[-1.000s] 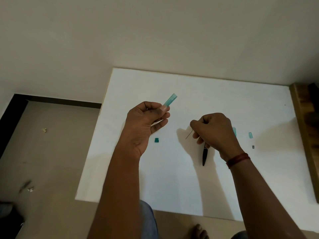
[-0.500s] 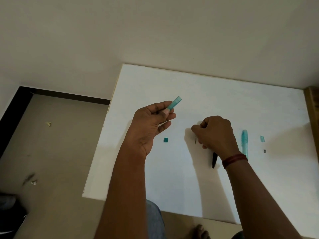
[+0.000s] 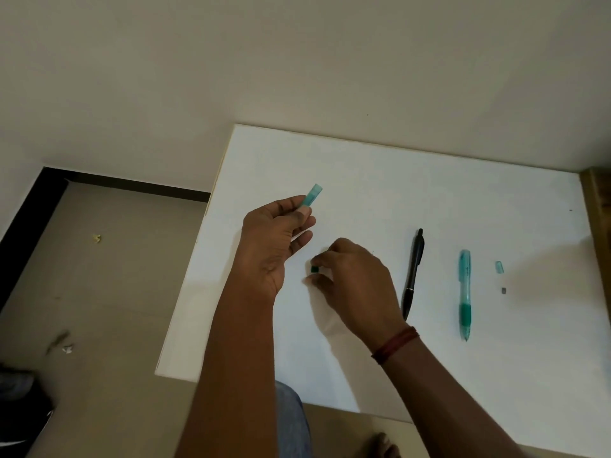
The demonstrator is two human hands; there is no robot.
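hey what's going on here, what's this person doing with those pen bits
A person is handling small pen parts over a flat white board. The left hand holds up a short translucent teal plastic tube by its lower end. The right hand is low at the board, pinching a small dark green square piece in its fingertips. To the right, untouched, lie a slim black pen, a translucent teal pen with a green grip, a small teal plastic cap and a tiny grey bit.
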